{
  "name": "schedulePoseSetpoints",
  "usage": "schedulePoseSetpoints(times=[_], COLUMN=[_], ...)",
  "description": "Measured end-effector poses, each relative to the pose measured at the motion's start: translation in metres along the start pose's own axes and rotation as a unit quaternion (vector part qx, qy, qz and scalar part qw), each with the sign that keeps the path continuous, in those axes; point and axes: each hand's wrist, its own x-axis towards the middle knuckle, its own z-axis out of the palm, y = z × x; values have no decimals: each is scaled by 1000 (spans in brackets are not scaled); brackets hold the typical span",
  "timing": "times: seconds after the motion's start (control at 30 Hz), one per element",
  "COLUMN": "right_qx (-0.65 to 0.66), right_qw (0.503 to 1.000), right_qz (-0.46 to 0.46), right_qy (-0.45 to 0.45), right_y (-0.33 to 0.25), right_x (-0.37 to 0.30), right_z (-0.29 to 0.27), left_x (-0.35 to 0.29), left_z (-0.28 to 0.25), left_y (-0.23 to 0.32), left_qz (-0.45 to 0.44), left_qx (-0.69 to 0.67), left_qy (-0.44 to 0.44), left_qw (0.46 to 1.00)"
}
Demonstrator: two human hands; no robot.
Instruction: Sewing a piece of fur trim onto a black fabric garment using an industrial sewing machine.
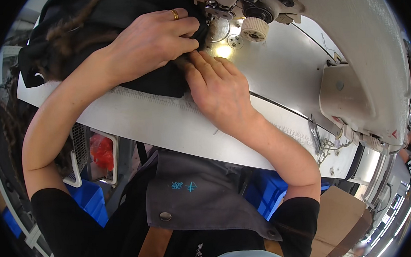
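A black fabric piece with brown fur lies bunched on the white sewing table, its right edge close to the needle area of a sewing machine. My left hand, with a gold ring on one finger, rests on top of the fabric. Its fingers are curled and closed on the cloth beside the machine head. Just below and to the right, my right hand has its fingers together at the fabric's edge, pinching it near a furry bit. Both hands' fingertips almost meet. The needle itself is hard to make out.
A ruler scale runs along the table front. Thread snips lie at the right beside a chain. A round metal disc sits on the lit machine bed. Blue bins and a cardboard box stand below the table.
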Motion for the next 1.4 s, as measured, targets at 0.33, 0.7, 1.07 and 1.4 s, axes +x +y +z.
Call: schedulePoseSetpoints(times=[0.33, 0.7, 1.07, 1.4], right_qx=[2, 26, -2, 24], right_qw=[1000, 997, 999, 998], right_qz=[7, 68, 36, 61], right_qy=[5, -27, -7, -23], right_y=[1, 14, 16, 17], right_x=[-1, -1, -4, -1], right_z=[1, -13, -6, -8], left_x=[-1, -6, -12, -12], left_z=[0, 7, 17, 21], left_y=[0, 0, -8, -17], left_qz=[-10, -23, -19, -25], left_qx=[6, 1, -10, -60], left_qy=[14, 34, 71, 53], left_qw=[1000, 999, 997, 996])
